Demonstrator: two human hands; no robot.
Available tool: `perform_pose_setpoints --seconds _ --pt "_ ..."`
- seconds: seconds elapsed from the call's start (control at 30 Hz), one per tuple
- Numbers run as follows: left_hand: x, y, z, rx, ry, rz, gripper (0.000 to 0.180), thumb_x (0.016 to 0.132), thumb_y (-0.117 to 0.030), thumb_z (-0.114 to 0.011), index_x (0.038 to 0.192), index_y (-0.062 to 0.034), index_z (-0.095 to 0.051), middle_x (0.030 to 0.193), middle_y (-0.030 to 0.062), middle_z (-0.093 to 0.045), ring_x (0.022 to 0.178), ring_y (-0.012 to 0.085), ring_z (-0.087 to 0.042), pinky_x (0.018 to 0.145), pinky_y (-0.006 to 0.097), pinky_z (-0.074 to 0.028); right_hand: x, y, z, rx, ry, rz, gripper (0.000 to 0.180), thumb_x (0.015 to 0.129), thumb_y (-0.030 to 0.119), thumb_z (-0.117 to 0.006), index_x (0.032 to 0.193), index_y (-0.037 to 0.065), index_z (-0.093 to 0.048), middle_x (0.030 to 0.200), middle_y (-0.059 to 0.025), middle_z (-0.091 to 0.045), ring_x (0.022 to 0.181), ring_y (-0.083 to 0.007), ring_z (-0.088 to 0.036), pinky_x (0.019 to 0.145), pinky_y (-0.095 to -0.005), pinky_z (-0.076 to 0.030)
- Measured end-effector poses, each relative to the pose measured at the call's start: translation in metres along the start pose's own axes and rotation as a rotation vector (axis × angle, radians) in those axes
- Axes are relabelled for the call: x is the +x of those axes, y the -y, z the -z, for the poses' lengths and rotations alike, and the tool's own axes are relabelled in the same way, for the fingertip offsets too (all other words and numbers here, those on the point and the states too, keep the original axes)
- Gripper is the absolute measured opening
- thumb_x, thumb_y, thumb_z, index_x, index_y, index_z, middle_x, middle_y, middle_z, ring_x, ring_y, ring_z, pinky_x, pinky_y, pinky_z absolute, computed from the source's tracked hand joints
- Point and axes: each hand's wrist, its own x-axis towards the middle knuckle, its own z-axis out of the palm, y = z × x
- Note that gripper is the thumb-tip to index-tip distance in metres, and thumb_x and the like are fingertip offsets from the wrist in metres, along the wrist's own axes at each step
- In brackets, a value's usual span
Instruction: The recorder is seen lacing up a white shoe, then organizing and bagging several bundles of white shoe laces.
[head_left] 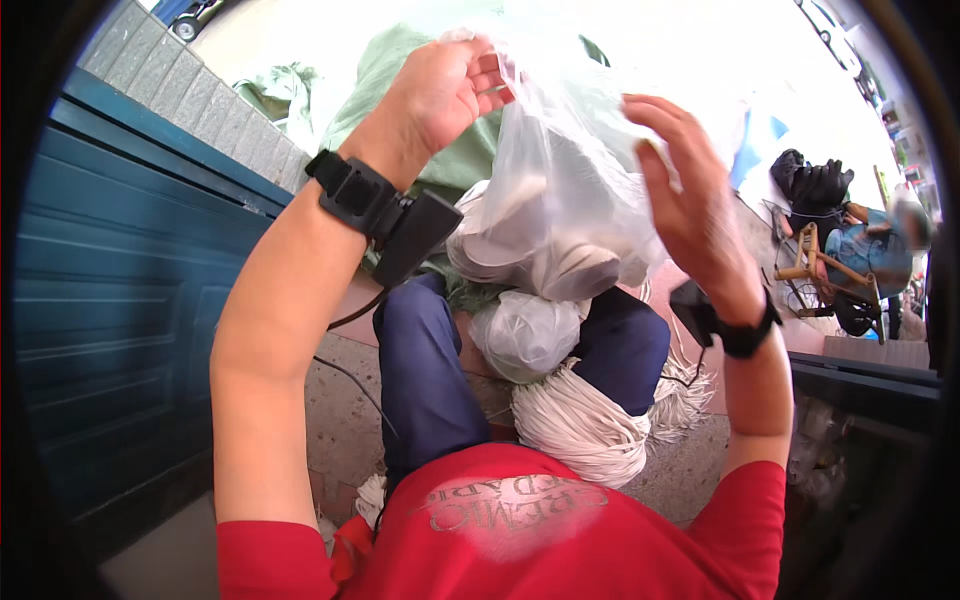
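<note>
A clear plastic bag (570, 150) hangs upright in front of my knees, with several pale rounded things (505, 235) in its lower part. They look like shoe soles, but the plastic blurs them. High on the bag's left side, my left hand (455, 90) has its fingers closed on the upper edge. On the other side of the bag is my right hand (690, 185), its fingers apart and slightly smeared by motion. Below, between my knees, sits a smaller knotted-looking plastic bag (527, 335). A thick bundle of white cords (582, 428) lies beneath it.
A pale green sack (385, 95) stands behind the bag. Blue panelled doors (130, 290) rise close on my left. At the right are a wooden-framed chair or stand (815, 260) and black items (812, 185). More loose cord (685, 400) lies beside my right knee.
</note>
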Motion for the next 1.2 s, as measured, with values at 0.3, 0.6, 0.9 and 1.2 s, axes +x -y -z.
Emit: perform_pose_setpoints --seconds 0.3,0.6,0.9,1.2 --pt "-0.036 0.008 -0.003 -0.132 -0.016 0.015 0.011 0.088 -0.011 -0.04 0.088 -0.0031 -0.048 0.086 0.0122 -0.057 0.081 0.024 -0.056 0.073 0.04 -0.047 -0.071 -0.02 -0.014 0.039 0.927 -0.4 0.041 0.08 0.019 -0.049 0.115 0.0 -0.041 0.083 -0.0253 -0.057 0.079 -0.0374 -0.056 0.069 -0.0425 -0.044" --pt "-0.066 0.031 0.005 -0.22 -0.01 0.151 0.017 0.091 -0.025 -0.042 0.094 -0.0103 -0.049 0.055 -0.003 -0.038 0.046 0.0084 -0.039 0.04 0.021 -0.032 -0.129 -0.033 -0.052 0.762 0.573 -1.269 0.045 0.087 0.036 -0.044 0.12 0.005 -0.042 0.103 -0.0108 -0.052 0.082 -0.0199 -0.056 0.058 -0.0347 -0.048" --pt "-0.203 0.086 0.033 0.303 -0.048 0.449 0.039 0.082 -0.046 -0.052 0.069 -0.0095 -0.047 0.054 -0.0064 -0.037 0.042 0.0031 -0.034 0.034 0.019 -0.028 -0.183 -0.093 -0.065 0.879 -0.488 -1.413 0.069 0.079 0.028 -0.057 0.132 0.004 -0.019 0.121 -0.0176 -0.041 0.104 -0.0255 -0.048 0.084 -0.0349 -0.041" --pt "-0.204 0.044 0.016 0.36 -0.169 0.275 0.02 0.087 -0.026 -0.051 0.095 -0.0076 -0.056 0.062 -0.0062 -0.048 0.044 0.0008 -0.038 0.038 0.017 -0.034 -0.162 -0.01 -0.005 0.039 0.411 -0.708 0.058 0.076 0.026 -0.061 0.123 0.0 -0.039 0.118 -0.0174 -0.047 0.109 -0.0254 -0.046 0.092 -0.0332 -0.035"
